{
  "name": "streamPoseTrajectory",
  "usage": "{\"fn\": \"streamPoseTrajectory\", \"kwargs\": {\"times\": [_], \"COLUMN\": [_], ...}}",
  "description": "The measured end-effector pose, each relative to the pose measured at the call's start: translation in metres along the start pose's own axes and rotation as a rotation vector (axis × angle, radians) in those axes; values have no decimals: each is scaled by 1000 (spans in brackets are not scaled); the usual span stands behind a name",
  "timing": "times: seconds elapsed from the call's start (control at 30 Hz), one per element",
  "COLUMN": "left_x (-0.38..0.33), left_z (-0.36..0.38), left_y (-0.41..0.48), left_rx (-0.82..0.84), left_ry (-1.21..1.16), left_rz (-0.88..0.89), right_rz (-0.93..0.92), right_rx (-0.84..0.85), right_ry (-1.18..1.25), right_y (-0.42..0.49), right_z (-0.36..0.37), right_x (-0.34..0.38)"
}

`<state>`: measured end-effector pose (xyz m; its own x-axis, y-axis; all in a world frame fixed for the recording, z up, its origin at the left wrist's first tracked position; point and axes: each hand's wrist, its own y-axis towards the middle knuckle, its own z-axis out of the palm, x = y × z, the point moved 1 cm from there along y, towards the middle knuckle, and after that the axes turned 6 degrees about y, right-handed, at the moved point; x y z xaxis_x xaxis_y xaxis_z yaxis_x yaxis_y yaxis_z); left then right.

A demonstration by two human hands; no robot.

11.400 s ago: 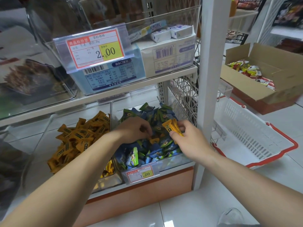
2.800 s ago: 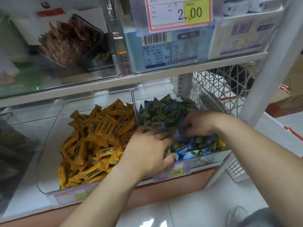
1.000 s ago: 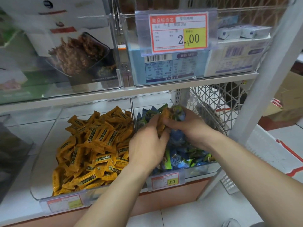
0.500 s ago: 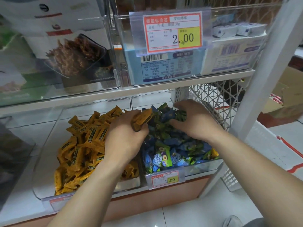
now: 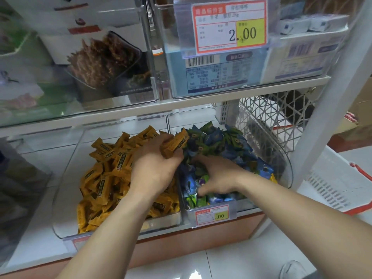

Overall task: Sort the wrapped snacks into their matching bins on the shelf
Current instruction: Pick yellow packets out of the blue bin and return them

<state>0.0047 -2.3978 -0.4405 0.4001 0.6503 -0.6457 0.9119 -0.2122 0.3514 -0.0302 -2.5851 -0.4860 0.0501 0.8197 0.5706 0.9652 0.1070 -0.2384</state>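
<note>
Glossy foil-like orange wrappers [image 5: 104,178] fill a clear smooth plastic bin [image 5: 66,198]; the floor tiles [image 5: 231,264] shine.

Hidden parts
The right hand [image 5: 215,178] hides its fingertips among blue-green snacks [image 5: 225,141]; the left forearm [image 5: 120,218] covers the lower-left price tag [image 5: 77,242].

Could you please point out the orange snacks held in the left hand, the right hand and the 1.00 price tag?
orange snacks [image 5: 175,145], head view, middle of the gripped wrappers.
right hand [image 5: 217,175], head view, back of the hand.
1.00 price tag [image 5: 212,215], head view, centre of its face.
</note>
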Motion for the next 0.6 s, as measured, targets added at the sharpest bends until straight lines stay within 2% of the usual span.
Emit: {"fn": "streamPoseTrajectory", "kwargs": {"times": [0.17, 0.3, 0.37, 0.5, 0.53, 0.6], "left_x": [0, 1, 1, 2, 3, 5], "left_z": [0, -2, -2, -4, -4, -5], "left_y": [0, 0, -1, -2, -2, -2], "left_rx": [15, 22, 22, 54, 64, 80], "left_ry": [-20, -24, -28, -24, -25, -22], "left_rz": [6, -1, 13, 23, 21, 20], "right_rz": [-11, -9, 1, 150, 140, 8], "right_rx": [-38, -329, -390, -258, -309, -464], "right_ry": [208, 207, 150, -164, -226, -233], "right_y": [-5, -4, 0, 4, 2, -6], "right_z": [-28, -62, -66, -62, -63, -65], "right_x": [-5, -14, -24, -33, -29, -10]}}
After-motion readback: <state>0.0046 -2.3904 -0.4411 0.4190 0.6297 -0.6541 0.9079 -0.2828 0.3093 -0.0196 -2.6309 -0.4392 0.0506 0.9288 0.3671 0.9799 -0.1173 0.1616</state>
